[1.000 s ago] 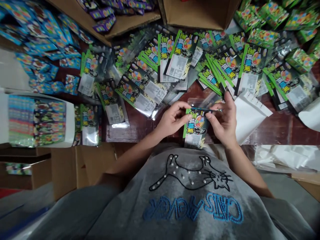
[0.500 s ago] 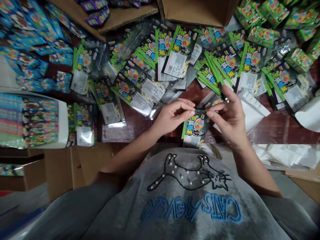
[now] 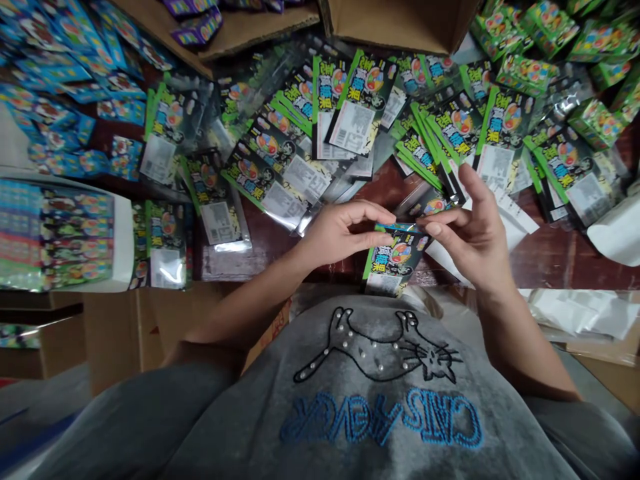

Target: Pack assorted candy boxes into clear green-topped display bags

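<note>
A black and green packet (image 3: 395, 259) with a white label hangs over the table's front edge, close to the grey shirt. My left hand (image 3: 345, 230) pinches its upper left part between thumb and fingers. At the upper right corner, my right hand (image 3: 473, 233) holds the same packet between thumb and a finger, with its index finger raised. Blue shows along the packet's top edge, between the two hands. Just beyond lie more packets of the same kind (image 3: 357, 100), overlapping one another.
Small blue boxes (image 3: 53, 73) are heaped at the far left, above a white carton (image 3: 123, 240) of coloured packs. Green boxes (image 3: 597, 123) lie at the far right. Cardboard boxes (image 3: 395, 23) stand at the back. White paper (image 3: 510, 210) lies beside my right hand.
My right hand has shifted slightly right, and its thumb and fingertips have moved toward the packet's right corner. The left thumb sits slightly lower. More blue now shows at the packet's top edge.
</note>
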Motion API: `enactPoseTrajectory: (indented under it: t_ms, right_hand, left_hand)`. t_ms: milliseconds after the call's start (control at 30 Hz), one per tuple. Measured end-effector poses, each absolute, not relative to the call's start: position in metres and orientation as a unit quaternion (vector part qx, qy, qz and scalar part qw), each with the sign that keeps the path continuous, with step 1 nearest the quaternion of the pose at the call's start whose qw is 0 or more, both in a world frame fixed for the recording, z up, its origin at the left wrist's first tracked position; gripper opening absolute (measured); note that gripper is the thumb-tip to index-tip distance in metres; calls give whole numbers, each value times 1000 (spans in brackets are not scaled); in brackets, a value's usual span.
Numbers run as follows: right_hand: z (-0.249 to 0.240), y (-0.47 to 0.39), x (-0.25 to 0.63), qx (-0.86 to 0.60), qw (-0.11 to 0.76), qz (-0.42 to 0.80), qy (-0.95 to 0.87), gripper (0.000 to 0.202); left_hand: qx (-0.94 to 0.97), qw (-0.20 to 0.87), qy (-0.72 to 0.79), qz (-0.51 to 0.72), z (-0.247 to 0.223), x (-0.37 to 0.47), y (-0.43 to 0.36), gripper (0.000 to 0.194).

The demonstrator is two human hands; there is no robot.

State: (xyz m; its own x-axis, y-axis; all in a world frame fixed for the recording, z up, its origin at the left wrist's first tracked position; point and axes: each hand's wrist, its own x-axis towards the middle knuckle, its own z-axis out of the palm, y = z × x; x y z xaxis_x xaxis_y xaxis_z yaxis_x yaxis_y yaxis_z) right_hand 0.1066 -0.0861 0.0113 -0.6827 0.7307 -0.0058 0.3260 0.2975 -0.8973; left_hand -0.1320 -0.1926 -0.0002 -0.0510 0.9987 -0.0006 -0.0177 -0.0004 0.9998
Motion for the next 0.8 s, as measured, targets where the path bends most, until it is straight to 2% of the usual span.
enactPoseTrajectory:
  t_ms: [200,433,500,567,633,700,800]
  right_hand:
    - [17,-90,106,-330,229,469,-786,81]
    - [28,-90,118,-276,151,466,-827,86]
    - [37,-80,118,-278,159,448,-835,74]
    - [50,-68,112,-262,160,435,-846,51]
    - [63,-58,101,-212,115,430,-870,32]
    - [70,-51,88,-165,56,413,-894,25]
    - [69,-48,77,-156,28,362,-919,19]
  left_hand:
    - [476,483,494,544,-8,-129,-194,27]
    - [461,458,514,559,-13,-131,-201,19]
    - [459,444,532,556,-11,-128,-202,19]
    - [464,432,540,553,-8,-122,-202,18]
    - [474,422,544,549,-3,-117,-202,15]
    - [483,410,550,544,1,-113,-201,13]
    - [489,393,561,540,4,-110,-202,13]
